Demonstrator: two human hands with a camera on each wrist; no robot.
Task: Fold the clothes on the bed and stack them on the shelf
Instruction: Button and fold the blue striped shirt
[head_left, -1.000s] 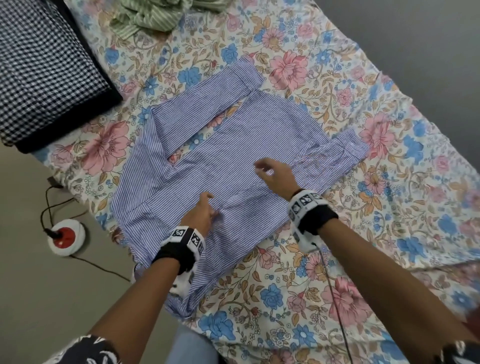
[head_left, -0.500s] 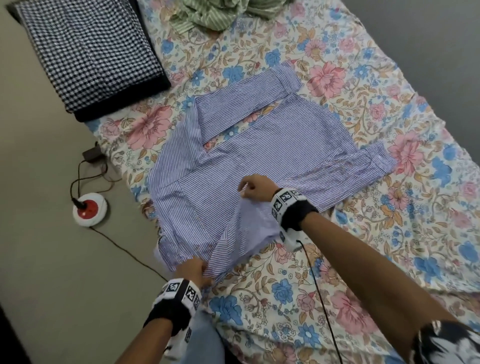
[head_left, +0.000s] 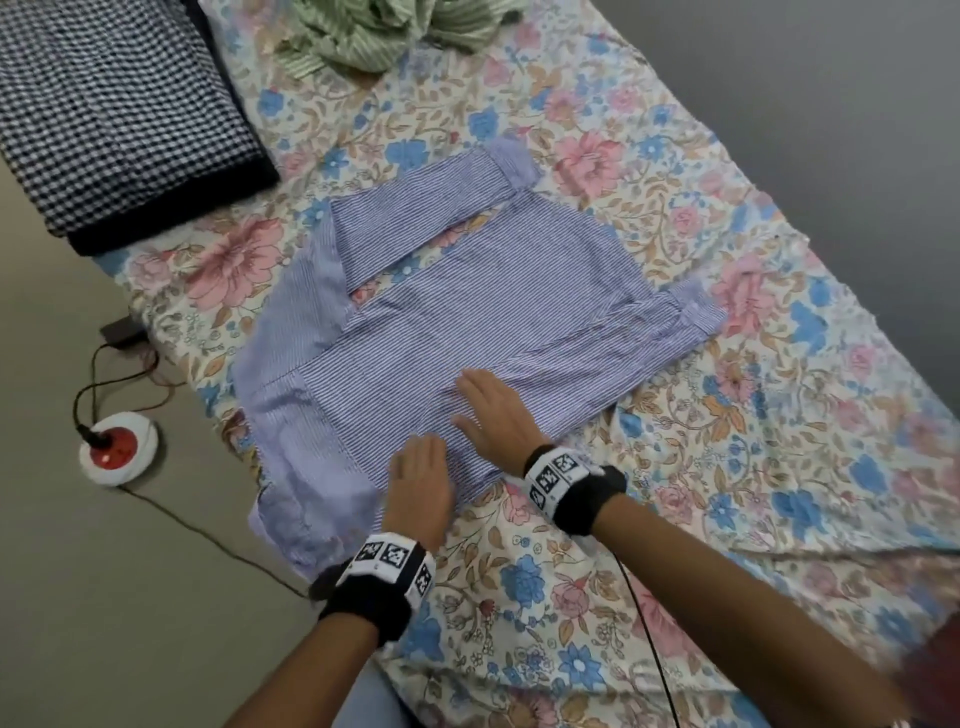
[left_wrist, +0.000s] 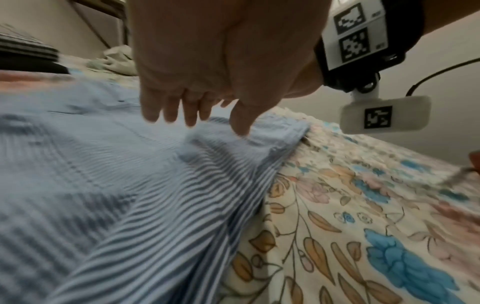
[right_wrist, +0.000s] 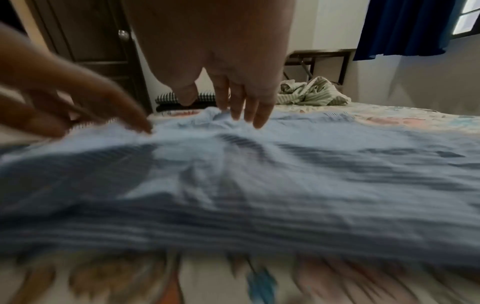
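A blue-and-white striped shirt (head_left: 467, 322) lies spread flat on the floral bedsheet (head_left: 727, 467), sleeves folded in across it. My left hand (head_left: 418, 480) rests palm down with straight fingers on the shirt's near edge. Just beyond it my right hand (head_left: 491, 410) presses flat on the cloth. The left wrist view shows the left hand (left_wrist: 205, 115) with its fingertips touching the striped shirt (left_wrist: 116, 185). Seen from the right wrist, the right hand (right_wrist: 244, 115) touches the blurred shirt (right_wrist: 259, 174), and the left hand (right_wrist: 78, 98) is beside it. A crumpled green striped garment (head_left: 389, 31) lies at the bed's far end.
A black-and-white checked cloth (head_left: 114, 104) lies at the far left corner of the bed. On the floor left of the bed sits a red-and-white socket (head_left: 117, 449) with trailing cables. A grey wall (head_left: 831, 104) runs along the bed's right side.
My left hand let go of the shirt's hem at the bed edge and moved up onto the shirt. My right hand released its pinch. Both now lie flat on the cloth.
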